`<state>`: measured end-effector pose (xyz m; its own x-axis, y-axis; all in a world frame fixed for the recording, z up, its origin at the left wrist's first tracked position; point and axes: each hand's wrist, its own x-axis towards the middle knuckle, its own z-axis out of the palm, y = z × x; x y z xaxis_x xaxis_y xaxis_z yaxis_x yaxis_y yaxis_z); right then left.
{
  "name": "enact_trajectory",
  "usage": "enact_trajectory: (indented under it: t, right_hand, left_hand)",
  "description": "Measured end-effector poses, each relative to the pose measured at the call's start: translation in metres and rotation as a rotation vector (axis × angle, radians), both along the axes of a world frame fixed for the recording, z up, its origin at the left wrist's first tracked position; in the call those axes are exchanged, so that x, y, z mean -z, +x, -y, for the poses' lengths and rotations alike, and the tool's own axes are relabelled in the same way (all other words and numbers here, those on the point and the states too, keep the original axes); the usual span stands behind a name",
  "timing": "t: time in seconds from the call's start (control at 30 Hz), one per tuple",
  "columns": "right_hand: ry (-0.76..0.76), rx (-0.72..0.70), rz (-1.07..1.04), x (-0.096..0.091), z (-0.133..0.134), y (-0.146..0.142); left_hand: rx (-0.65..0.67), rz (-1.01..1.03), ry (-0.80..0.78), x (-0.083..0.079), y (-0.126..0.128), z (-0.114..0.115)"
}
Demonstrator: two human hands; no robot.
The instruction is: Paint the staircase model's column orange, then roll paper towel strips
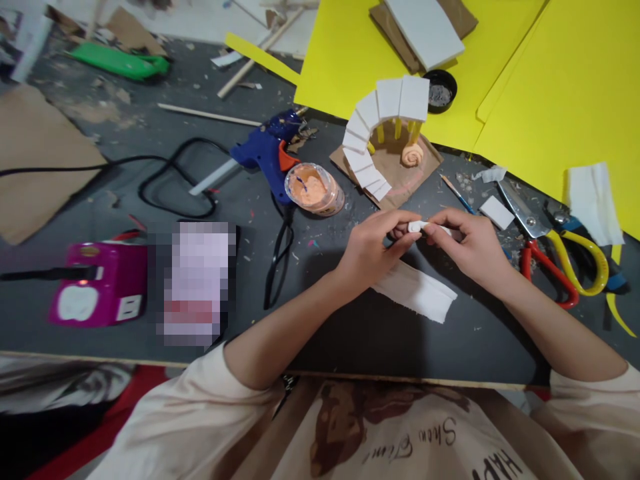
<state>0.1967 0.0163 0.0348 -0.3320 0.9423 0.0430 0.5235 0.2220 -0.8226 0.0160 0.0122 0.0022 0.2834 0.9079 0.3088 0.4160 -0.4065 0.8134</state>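
My left hand [371, 244] and my right hand [474, 245] meet over the table, fingertips pinching a small rolled white strip [415, 227] that looks like tissue. Part of the roll is hidden behind the fingers. Beneath my left wrist lies a flat white tissue strip [425, 292]. Just beyond the hands stands a small curved staircase [357, 133] of white steps on yellow supports, set on a brown cardboard base [400, 193]. A peach-coloured spiral [413, 155] sits on that base, under the top step.
Left of the hands are an open jar of peach paint [320, 193], a blue glue gun [267, 150], a phone [200, 280] and a magenta power box [100, 283]. Scissors [530, 220] and pliers [595, 240] lie right. Yellow sheets [560, 100] cover the back.
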Motion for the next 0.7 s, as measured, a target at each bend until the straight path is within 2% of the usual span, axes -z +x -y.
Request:
enact_trajectory:
  t: [0.1, 0.37, 0.7]
  right_hand:
    - [0.065, -0.028, 0.042, 0.0014, -0.0009, 0.0016]
    - [0.394, -0.079, 0.197, 0.0099, 0.0040, 0.0008]
    - [0.258, -0.195, 0.082, 0.0060, 0.0009, 0.0015]
  left_hand:
    - [0.013, 0.036, -0.004, 0.0002, -0.0001, -0.0003]
    - [0.032, 0.076, -0.025, -0.0007, 0.0007, 0.0027]
    - [0.010, 0.037, -0.068, -0.0022, -0.0008, 0.0038]
